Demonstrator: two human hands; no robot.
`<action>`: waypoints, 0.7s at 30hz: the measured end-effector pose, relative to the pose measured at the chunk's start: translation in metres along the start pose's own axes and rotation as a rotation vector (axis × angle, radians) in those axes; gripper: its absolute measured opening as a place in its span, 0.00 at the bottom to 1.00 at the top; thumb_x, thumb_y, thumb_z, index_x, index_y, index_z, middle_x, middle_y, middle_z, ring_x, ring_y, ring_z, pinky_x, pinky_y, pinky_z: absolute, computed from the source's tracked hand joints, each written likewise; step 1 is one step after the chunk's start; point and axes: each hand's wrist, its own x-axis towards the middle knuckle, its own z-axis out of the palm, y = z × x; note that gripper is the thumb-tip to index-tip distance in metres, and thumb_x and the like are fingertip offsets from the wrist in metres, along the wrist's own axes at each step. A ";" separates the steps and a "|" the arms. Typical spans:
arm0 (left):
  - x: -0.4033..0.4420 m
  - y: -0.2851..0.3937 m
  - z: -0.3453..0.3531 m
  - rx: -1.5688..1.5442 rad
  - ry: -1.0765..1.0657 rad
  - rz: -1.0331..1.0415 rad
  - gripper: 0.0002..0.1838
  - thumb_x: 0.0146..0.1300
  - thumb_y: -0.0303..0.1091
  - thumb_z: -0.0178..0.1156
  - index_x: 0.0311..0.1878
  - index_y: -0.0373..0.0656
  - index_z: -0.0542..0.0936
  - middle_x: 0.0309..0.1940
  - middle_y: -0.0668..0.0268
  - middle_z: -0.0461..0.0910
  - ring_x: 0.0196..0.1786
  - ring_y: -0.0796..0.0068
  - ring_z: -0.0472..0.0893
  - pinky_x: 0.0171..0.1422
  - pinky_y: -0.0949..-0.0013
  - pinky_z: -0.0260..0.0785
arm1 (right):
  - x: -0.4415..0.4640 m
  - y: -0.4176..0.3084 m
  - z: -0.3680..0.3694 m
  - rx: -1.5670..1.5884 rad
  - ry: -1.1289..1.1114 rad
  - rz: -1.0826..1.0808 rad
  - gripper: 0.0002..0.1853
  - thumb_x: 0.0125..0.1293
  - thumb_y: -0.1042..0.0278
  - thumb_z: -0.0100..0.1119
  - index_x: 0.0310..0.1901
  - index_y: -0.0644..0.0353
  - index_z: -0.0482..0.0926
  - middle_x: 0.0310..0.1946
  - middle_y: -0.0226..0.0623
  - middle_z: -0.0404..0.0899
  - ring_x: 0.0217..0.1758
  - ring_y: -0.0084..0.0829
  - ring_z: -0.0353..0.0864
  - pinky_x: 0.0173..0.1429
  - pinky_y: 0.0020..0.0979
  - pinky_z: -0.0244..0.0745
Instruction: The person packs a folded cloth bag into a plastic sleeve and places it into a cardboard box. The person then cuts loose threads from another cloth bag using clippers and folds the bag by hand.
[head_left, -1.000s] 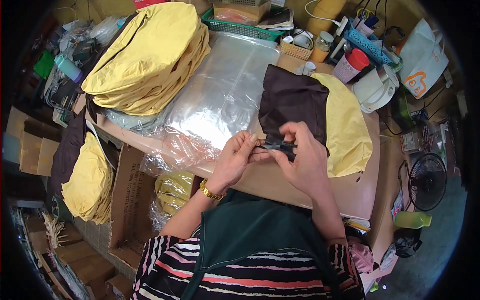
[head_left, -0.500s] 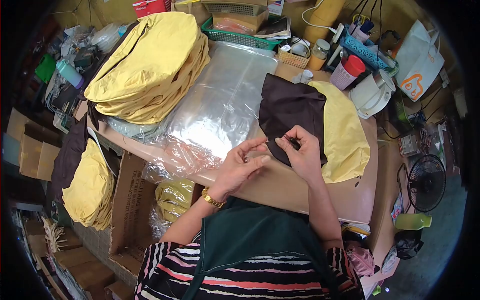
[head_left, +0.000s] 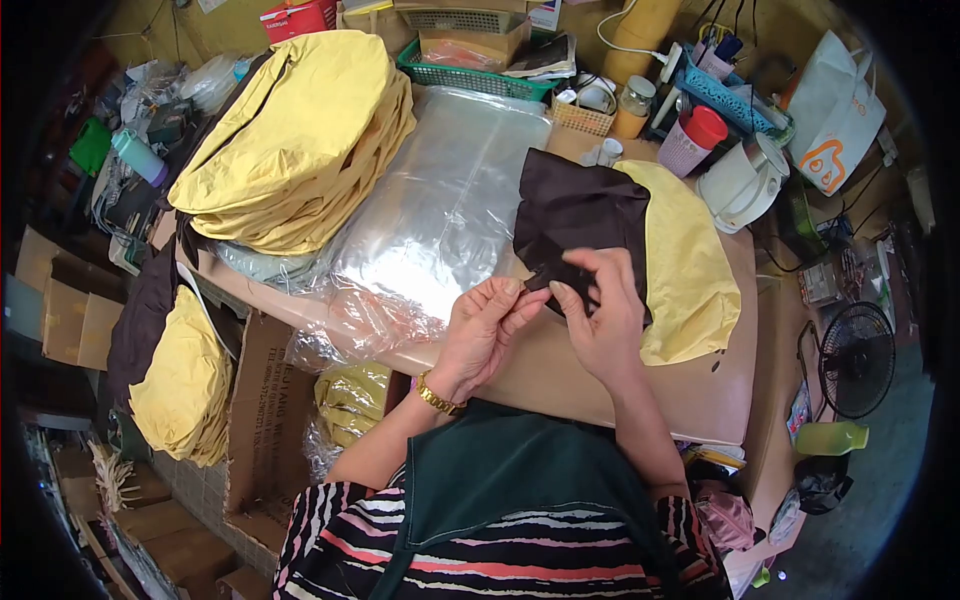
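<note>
A dark brown and yellow fabric cover lies at the right of the table, its brown part toward my hands. My left hand, a gold watch on its wrist, pinches a small dark bit at the cover's near brown edge; it looks like the cloth itself. Beside it, my right hand is curled over the same edge, thumb low and index finger raised apart from it. Something dark shows among its fingers, too hidden to name.
Left of my hands lie clear plastic bags and a tall stack of yellow covers. More covers hang at the table's left side. A white kettle, a red cup and baskets stand along the back.
My left hand has gone from spread fingers to a pinch at the brown edge. My right hand's index finger has lifted away from its thumb. The cover has barely moved.
</note>
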 end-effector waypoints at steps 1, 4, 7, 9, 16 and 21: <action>0.000 0.001 0.000 0.011 0.001 0.002 0.07 0.70 0.29 0.54 0.38 0.34 0.75 0.37 0.60 0.81 0.46 0.71 0.84 0.52 0.76 0.80 | 0.000 -0.006 -0.006 -0.230 -0.046 -0.140 0.11 0.52 0.71 0.69 0.38 0.57 0.81 0.35 0.29 0.73 0.31 0.29 0.76 0.32 0.28 0.66; 0.001 -0.002 -0.008 0.014 -0.056 0.013 0.07 0.69 0.31 0.56 0.40 0.35 0.76 0.37 0.64 0.80 0.43 0.75 0.83 0.53 0.74 0.79 | -0.002 -0.014 -0.013 -0.439 -0.101 -0.361 0.15 0.47 0.70 0.70 0.39 0.56 0.81 0.31 0.29 0.71 0.30 0.29 0.75 0.32 0.29 0.63; 0.001 -0.003 -0.008 0.053 -0.069 0.031 0.07 0.69 0.31 0.56 0.39 0.36 0.77 0.36 0.66 0.80 0.40 0.77 0.82 0.53 0.73 0.78 | -0.004 -0.013 -0.011 -0.480 -0.086 -0.444 0.14 0.46 0.70 0.69 0.38 0.56 0.82 0.30 0.28 0.71 0.28 0.25 0.73 0.31 0.30 0.59; 0.000 -0.003 -0.008 0.068 -0.063 0.035 0.07 0.69 0.31 0.56 0.39 0.36 0.77 0.36 0.67 0.80 0.41 0.78 0.82 0.53 0.73 0.78 | -0.003 -0.015 -0.011 -0.509 -0.084 -0.477 0.13 0.47 0.71 0.68 0.38 0.57 0.82 0.29 0.27 0.71 0.27 0.25 0.73 0.31 0.30 0.59; -0.001 -0.003 -0.005 0.132 -0.051 0.080 0.08 0.69 0.31 0.56 0.38 0.36 0.75 0.36 0.64 0.80 0.40 0.79 0.81 0.53 0.73 0.77 | -0.003 -0.010 -0.007 -0.547 -0.078 -0.571 0.11 0.48 0.72 0.63 0.37 0.58 0.82 0.28 0.26 0.71 0.26 0.24 0.71 0.30 0.29 0.58; -0.005 -0.003 -0.004 0.148 -0.069 0.078 0.08 0.70 0.31 0.55 0.37 0.36 0.76 0.39 0.64 0.81 0.44 0.77 0.81 0.55 0.73 0.77 | -0.007 -0.006 -0.007 -0.562 -0.081 -0.601 0.16 0.43 0.73 0.71 0.38 0.55 0.82 0.28 0.26 0.74 0.28 0.24 0.74 0.29 0.28 0.57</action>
